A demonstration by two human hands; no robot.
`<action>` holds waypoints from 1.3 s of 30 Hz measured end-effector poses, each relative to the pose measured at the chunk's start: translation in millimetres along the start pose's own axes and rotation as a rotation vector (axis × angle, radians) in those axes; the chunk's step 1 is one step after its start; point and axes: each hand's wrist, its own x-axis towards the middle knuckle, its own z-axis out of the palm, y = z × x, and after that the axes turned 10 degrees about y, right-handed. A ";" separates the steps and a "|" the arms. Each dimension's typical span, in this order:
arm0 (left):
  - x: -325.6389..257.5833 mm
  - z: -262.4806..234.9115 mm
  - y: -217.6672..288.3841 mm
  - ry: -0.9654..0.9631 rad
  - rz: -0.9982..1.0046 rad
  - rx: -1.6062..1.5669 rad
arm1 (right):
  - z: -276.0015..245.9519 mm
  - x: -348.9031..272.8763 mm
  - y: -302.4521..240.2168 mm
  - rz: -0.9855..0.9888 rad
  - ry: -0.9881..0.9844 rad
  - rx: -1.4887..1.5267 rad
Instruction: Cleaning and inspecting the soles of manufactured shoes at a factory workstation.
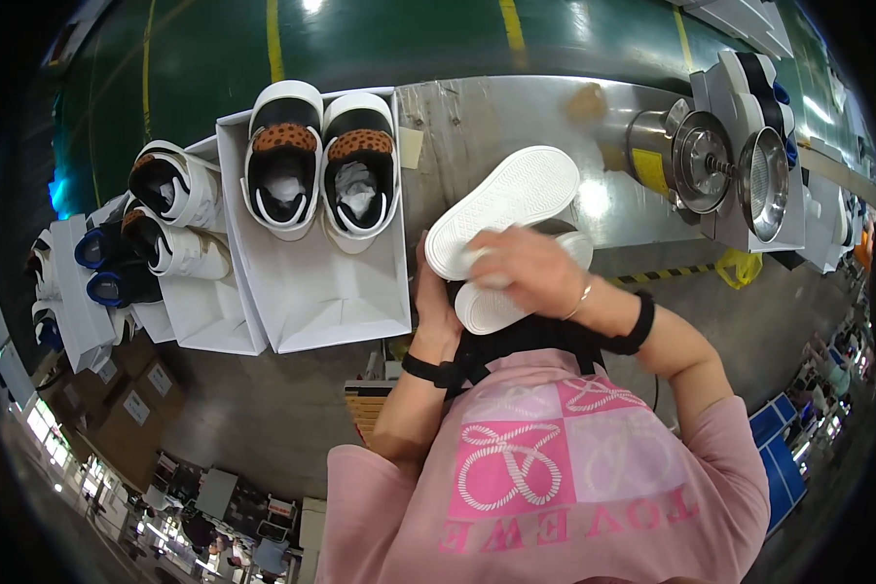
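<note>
Two white shoes are in front of me, soles up: the upper sole (516,195) is textured and tilted, and the lower sole (492,310) lies partly beneath my right hand. My left hand (434,297) grips the pair at its left side, most of its fingers hidden behind the soles. Over the soles, my right hand (533,271) is blurred, its fingers closed around a small white wad (487,268). That wad touches or nearly touches the upper sole; its exact kind is unclear.
Left of my hands, an open white shoebox (331,292) holds two white shoes (284,161) with spotted orange bands. More boxed shoes (180,209) stand further left. A metal plunger can (696,161) with a round dish sits on the metal table (457,117) at right. A yellow bag (740,268) hangs beyond.
</note>
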 end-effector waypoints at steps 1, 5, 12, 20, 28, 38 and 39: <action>8.2 -9.4 -2.4 -0.044 0.002 -0.036 | -9.2 -6.7 7.1 0.013 -0.005 -0.045; 14.5 -17.4 -8.8 -0.042 0.129 0.061 | -27.5 -10.1 16.5 0.227 0.092 -0.148; 14.7 -20.0 -7.5 0.028 0.113 0.127 | -3.4 -27.5 15.3 0.055 0.113 -0.206; 11.0 -20.7 -9.2 -0.024 0.145 0.170 | -31.1 -42.6 30.9 0.590 0.533 -0.151; 3.4 -10.2 -4.0 -0.032 0.141 0.171 | -23.1 -16.7 34.5 0.578 0.532 -0.344; 5.8 -8.3 -3.7 0.026 0.166 0.237 | -42.1 3.8 83.7 0.723 0.540 -0.279; 2.8 -5.3 -4.5 0.034 0.176 0.258 | -34.2 9.8 76.1 0.682 0.488 -0.313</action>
